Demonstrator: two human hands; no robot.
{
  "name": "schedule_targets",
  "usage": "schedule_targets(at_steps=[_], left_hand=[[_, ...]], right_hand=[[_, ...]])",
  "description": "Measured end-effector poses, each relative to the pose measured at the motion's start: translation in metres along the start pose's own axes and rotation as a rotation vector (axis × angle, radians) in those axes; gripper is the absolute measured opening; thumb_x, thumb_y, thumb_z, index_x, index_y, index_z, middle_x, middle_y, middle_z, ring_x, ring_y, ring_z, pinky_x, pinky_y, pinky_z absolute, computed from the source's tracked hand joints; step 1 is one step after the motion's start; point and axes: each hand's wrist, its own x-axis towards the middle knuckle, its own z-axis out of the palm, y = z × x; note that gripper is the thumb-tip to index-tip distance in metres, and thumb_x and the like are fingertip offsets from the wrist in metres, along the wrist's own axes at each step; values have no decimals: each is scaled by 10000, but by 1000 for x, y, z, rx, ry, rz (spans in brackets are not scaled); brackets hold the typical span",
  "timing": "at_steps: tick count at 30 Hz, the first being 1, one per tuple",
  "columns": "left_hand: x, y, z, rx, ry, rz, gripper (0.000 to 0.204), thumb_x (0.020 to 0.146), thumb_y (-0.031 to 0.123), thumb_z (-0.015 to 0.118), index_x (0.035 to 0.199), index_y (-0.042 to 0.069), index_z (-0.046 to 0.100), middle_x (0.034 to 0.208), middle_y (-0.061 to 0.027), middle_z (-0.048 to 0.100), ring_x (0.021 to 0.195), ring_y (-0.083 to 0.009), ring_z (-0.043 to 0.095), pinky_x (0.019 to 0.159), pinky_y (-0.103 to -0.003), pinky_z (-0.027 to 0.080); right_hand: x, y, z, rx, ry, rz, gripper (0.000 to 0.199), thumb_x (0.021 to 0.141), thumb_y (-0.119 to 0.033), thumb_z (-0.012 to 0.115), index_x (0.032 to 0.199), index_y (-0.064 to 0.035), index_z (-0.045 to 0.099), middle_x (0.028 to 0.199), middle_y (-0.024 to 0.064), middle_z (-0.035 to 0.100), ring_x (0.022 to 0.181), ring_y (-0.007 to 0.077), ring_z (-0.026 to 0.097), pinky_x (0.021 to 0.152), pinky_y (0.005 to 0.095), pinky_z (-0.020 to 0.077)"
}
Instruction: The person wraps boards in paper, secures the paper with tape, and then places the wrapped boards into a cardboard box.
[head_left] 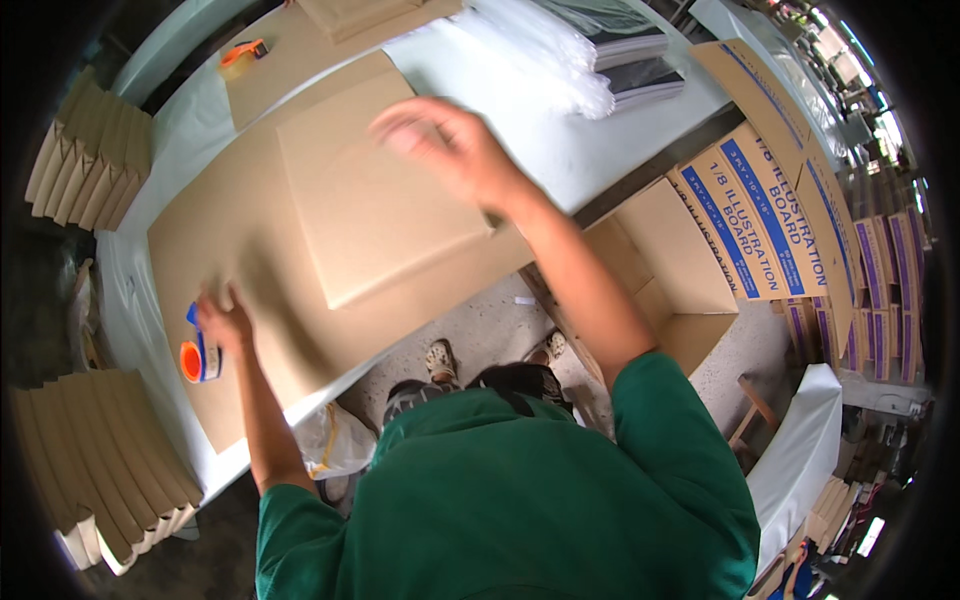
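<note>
My left hand (228, 322) is at a blue tape dispenser (208, 358) with an orange-cored roll, near the left end of a large brown kraft paper sheet (225, 240). Its fingers close over the dispenser's upper part, and the thumb points away. On the sheet rests a flat rectangular parcel (370, 210) in brown paper with sharp folded edges. Above the parcel's far right part hovers my right hand (445, 145), slightly blurred. Its fingers are loosely extended, with nothing in them.
A second tape dispenser (242, 60) lies on brown paper at the far left. Plastic-wrapped packs (640, 80) are at the back right. An open carton (690, 260) stands right of the table. Brown stacks (95, 160) and folded brown bundles (105, 455) line the left side.
</note>
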Motion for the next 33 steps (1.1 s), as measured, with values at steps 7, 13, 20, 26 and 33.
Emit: schedule_targets(at_steps=[7,13,20,26,33], left_hand=[[2,200,62,-1581,-630,-472,685,894,484,406,1403,70,206,1433,-135,244,1320,-231,227,1080,-345,167],[4,184,-52,-1753,-1210,-644,646,895,495,364,1370,64,283,1366,-119,356,1240,-247,373,989,-360,366],[-28,229,-65,-1254,-1364,-522,759,854,475,508,1362,-20,238,1383,-197,312,1305,-287,268,1048,-366,267],[-39,360,-104,-1632,-1187,-187,806,832,461,566,1334,-71,229,1304,-209,377,1218,-268,369,1020,-374,286],[-122,634,-134,-1751,-1154,533,619,787,335,649,1221,-13,377,1131,-124,487,1029,-212,458,901,-331,361]], right_hand=[[-94,206,-49,247,333,826,863,833,-654,305,1393,-31,94,1457,137,109,1343,230,126,1079,350,157],[-129,89,37,647,608,912,753,850,-595,416,1294,13,387,1287,155,445,1167,246,433,976,362,346],[-183,34,22,205,770,1017,635,729,-426,696,1111,56,537,982,145,613,823,216,605,720,308,487],[-232,-40,-68,-162,1144,701,628,713,-423,699,1093,51,538,988,121,604,892,180,566,774,295,456],[-379,-37,-283,-272,1557,354,698,797,-515,581,1196,40,441,1083,138,548,1030,224,506,878,341,409]])
